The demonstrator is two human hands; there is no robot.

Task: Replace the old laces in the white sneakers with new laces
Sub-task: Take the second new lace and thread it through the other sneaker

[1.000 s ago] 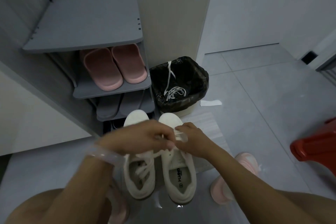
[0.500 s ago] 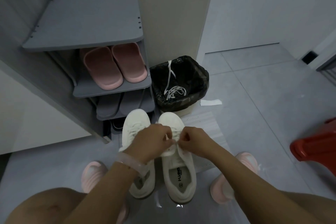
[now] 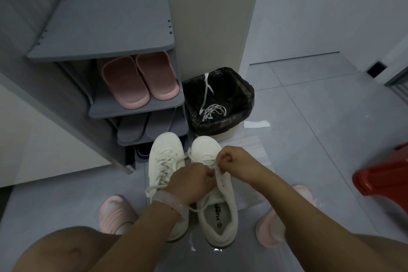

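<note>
Two hands pinch the new lace (image 3: pixel 217 175) over the right sneaker (image 3: pixel 215 194) on the floor, left hand (image 3: pixel 192 183) and right hand (image 3: pixel 231 162) each closed on a strand; lace looks soft, light, floppy, best held near its tips.

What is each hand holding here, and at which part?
Both hands pinch the lace of the right sneaker above its eyelets: left hand one strand, right hand the other. Exact points along the lace cannot be told.
</note>
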